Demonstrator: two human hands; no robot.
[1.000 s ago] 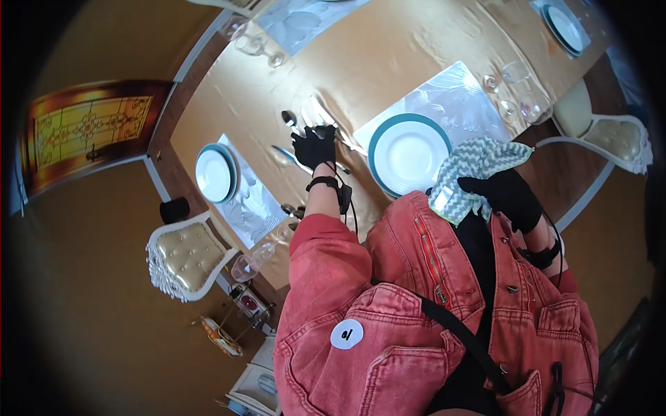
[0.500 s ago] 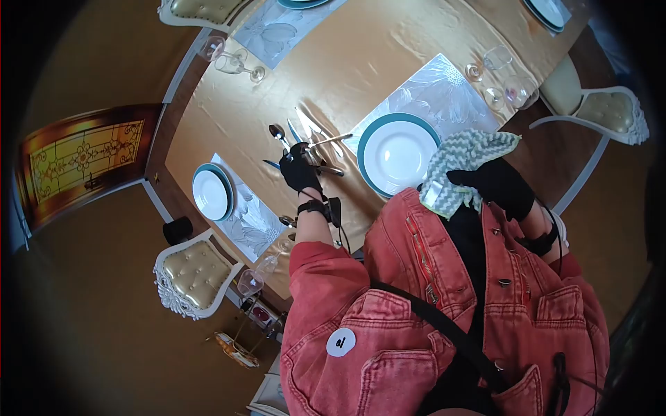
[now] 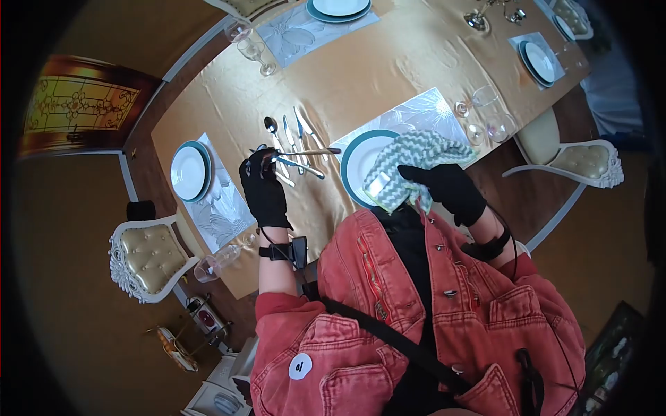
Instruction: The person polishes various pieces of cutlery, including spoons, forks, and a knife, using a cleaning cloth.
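Now our left hand [image 3: 263, 191] pinches a piece of cutlery [image 3: 305, 152] above the gold tablecloth [image 3: 374, 69], beside the laid-out spoon [image 3: 270, 127]. Our right hand [image 3: 447, 191] grips a zigzag cloth [image 3: 409, 156] over the teal-rimmed plate [image 3: 355, 163].

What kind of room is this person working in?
It looks like a formal dining room. A long table under a gold cloth has plates on placemats at each seat, stemmed glasses and cutlery, and cushioned white chairs stand around it.
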